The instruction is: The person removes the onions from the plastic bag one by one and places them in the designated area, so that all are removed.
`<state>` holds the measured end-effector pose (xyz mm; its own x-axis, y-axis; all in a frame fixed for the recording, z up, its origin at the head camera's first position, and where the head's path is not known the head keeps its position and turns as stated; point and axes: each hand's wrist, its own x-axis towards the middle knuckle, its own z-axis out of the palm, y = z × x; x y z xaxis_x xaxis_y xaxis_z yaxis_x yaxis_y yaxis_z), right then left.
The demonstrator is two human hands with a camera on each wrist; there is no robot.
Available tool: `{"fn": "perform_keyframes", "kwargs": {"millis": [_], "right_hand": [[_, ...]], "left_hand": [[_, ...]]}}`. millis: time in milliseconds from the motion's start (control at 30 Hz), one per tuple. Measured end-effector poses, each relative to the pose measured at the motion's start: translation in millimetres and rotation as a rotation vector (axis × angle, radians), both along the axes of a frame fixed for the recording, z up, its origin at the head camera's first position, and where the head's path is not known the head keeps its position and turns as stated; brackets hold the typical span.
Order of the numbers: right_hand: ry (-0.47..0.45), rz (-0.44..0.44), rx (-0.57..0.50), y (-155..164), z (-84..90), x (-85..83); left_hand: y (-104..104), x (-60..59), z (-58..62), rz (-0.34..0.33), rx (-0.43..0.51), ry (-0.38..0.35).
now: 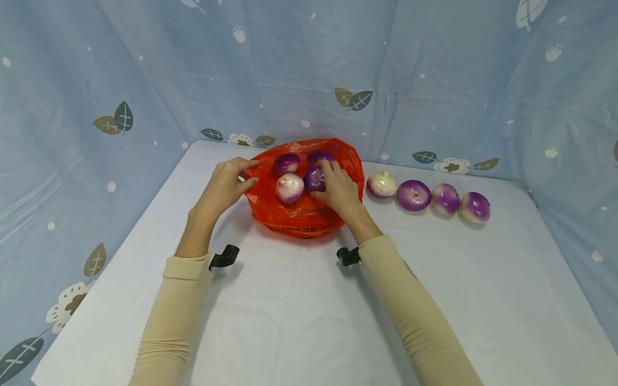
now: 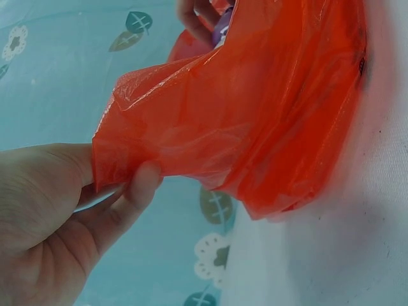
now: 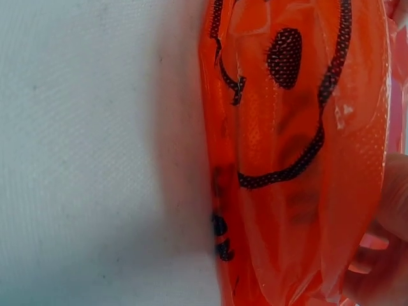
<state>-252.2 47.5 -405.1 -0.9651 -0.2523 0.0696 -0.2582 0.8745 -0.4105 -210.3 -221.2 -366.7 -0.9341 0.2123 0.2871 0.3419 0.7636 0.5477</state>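
An orange bag [image 1: 301, 217] lay open near the far middle of the white table [image 1: 299, 321], just in front of the blue leaf-print curtain [image 1: 145, 80]. The left hand [image 1: 226, 185] pinched the bag's left rim between thumb and fingers; the left wrist view showed the thumb [image 2: 137, 191] pressed on a bunched fold of the plastic [image 2: 255, 115]. The right hand [image 1: 339, 187] reached into the mouth of the bag, fingers curled over a purple onion [image 1: 314, 178]; whether it was fully gripped could not be told from the head view. Three more onions sat in the bag: a pale one [image 1: 289, 188] at the front, touching the purple one, and two purple ones [image 1: 286, 163] at the back. The right wrist view showed only the bag's outer wall with black print [image 3: 287, 115] against the table, fingertips [image 3: 382, 255] at the edge. Four onions [image 1: 413, 195] stood in a row on the table to the right of the bag, close together, the nearest just beside the bag. Both arms wore beige sleeves [image 1: 178, 311].
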Motion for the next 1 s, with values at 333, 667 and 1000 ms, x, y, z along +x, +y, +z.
{"fn": "perform_keyframes", "kwargs": {"millis": [333, 667, 1000], "right_hand": [[-0.017, 0.013, 0.027, 3.1, 1.7, -0.8], [-0.013, 0.018, 0.012, 8.0, 1.9, 1.7], [0.023, 0.032, -0.001, 12.9, -0.2, 4.7]], "left_hand": [[0.1, -0.1, -0.2, 0.0, -0.003, 0.002], [0.5, 0.9, 0.0, 0.003, -0.008, -0.005], [0.8, 1.5, 0.4, 0.006, -0.011, -0.011]]}}
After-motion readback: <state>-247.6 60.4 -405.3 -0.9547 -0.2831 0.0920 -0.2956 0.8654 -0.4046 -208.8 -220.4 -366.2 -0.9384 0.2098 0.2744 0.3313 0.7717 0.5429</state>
